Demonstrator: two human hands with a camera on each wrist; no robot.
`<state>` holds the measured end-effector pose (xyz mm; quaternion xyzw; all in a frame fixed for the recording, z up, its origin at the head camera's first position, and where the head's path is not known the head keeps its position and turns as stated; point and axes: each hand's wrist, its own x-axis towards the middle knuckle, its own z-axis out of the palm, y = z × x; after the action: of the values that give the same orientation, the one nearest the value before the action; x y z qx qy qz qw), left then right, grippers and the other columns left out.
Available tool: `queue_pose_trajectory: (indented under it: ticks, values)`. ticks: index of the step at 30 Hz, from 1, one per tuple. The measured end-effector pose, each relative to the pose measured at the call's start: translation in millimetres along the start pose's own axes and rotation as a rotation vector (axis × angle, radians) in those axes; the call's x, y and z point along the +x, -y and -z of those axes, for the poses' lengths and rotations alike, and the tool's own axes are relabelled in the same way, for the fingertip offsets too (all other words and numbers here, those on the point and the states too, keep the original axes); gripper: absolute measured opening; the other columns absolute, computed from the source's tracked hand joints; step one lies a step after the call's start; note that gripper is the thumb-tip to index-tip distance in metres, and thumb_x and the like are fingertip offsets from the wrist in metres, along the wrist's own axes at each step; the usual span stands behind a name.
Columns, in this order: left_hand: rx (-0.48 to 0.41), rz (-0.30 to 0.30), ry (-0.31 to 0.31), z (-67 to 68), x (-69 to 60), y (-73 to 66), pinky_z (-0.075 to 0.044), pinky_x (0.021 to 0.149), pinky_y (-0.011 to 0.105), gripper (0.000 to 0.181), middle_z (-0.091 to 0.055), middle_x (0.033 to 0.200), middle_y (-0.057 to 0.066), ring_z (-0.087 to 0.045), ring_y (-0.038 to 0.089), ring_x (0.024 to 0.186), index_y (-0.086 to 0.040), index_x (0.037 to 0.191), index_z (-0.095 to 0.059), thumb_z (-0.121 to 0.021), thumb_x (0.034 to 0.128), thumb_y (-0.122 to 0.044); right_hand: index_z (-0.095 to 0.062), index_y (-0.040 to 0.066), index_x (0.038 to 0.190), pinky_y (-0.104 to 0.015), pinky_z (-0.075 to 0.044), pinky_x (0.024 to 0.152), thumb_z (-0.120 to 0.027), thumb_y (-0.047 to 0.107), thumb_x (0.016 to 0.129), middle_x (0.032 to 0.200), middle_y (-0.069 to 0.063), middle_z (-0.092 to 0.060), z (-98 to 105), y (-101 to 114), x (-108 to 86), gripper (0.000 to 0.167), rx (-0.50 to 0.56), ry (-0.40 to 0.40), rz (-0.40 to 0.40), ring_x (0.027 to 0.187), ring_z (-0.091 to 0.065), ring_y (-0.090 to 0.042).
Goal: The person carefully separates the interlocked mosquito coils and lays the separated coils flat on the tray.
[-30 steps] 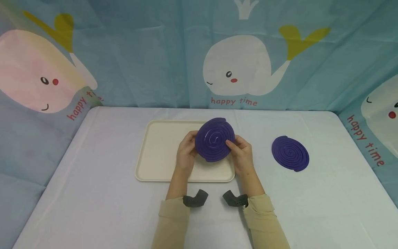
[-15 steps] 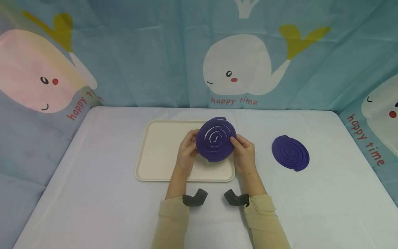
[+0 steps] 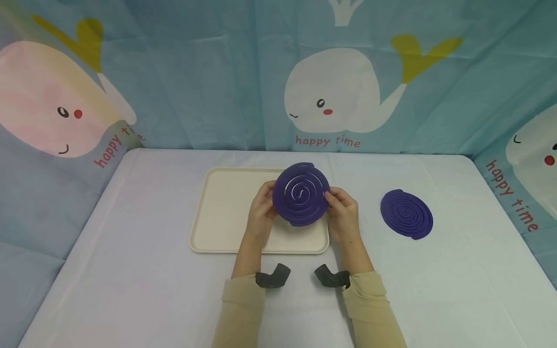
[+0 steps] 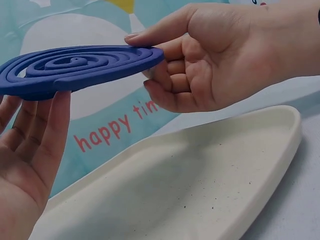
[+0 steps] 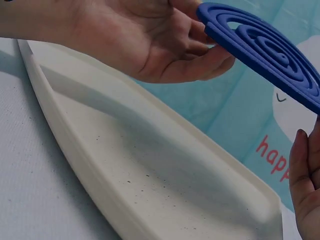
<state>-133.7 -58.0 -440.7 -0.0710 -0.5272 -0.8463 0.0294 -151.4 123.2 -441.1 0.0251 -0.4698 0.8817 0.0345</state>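
A purple spiral trivet, flat and round with narrow gaps between its coils, is held up above the right part of a cream tray. My left hand grips its left edge; in the left wrist view, fingers of that hand reach up to its underside. My right hand pinches the right edge, with the thumb on top and curled fingers below. The wrist views show the trivet apart from the tray beneath it. The left thumb is hidden in the head view.
A second purple spiral trivet lies flat on the white table, right of the tray. Small dark specks dot the tray floor. A blue whale-print curtain hangs behind the table. Each wrist wears a dark camera mount.
The held trivet's coils have spread, with wider gaps showing, and it has tilted slightly. My right hand has shifted a little to the right; the trivet on the table has not moved.
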Motion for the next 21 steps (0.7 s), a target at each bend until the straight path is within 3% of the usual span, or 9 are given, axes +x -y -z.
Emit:
queue_pose_trajectory:
  ticks: [3, 9, 17, 21]
  values:
    - [-0.006, 0.001, -0.029, -0.1, 0.0, 0.7, -0.046, 0.067, 0.023, 0.024, -0.062, 0.091, -0.005, -0.054, 0.009, 0.077, -0.015, 0.108, -0.055, -0.039, 0.0913, -0.009, -0.068, 0.009, 0.085, -0.018, -0.050, 0.066, -0.061, -0.008, 0.085, 0.078, -0.001, -0.063, -1.4, -2.0, -1.2, 0.018, -0.008, 0.019, 0.001, 0.071, -0.059, -0.010]
    - [-0.007, -0.004, -0.110, 1.5, 1.0, 3.8, -0.044, 0.066, 0.023, 0.023, -0.060, 0.091, -0.004, -0.053, 0.009, 0.075, -0.017, 0.104, -0.057, -0.038, 0.0920, -0.012, -0.070, 0.012, 0.090, -0.018, -0.052, 0.069, -0.051, -0.018, 0.084, 0.085, 0.000, -0.065, -4.6, -7.3, -3.3, 0.036, -0.061, 0.023, 0.011, 0.075, -0.059, -0.009]
    - [0.015, -0.018, -0.156, 1.8, 1.4, 3.5, -0.041, 0.067, 0.024, 0.024, -0.060, 0.092, -0.005, -0.051, 0.009, 0.075, -0.018, 0.103, -0.058, -0.035, 0.0957, -0.019, -0.072, 0.013, 0.088, -0.019, -0.053, 0.069, -0.071, -0.003, 0.080, 0.080, -0.002, -0.065, -5.9, -10.0, -5.4, 0.018, -0.089, -0.025, 0.001, 0.072, -0.060, -0.009]
    - [0.057, -0.009, -0.159, 1.1, 2.3, 1.8, -0.042, 0.068, 0.025, 0.023, -0.059, 0.097, -0.003, -0.051, 0.010, 0.079, -0.016, 0.106, -0.058, -0.037, 0.0971, -0.023, -0.072, 0.013, 0.087, -0.020, -0.054, 0.073, -0.065, -0.008, 0.083, 0.081, -0.001, -0.067, -6.7, -9.5, -3.5, 0.023, -0.089, -0.040, 0.001, 0.075, -0.062, -0.009]
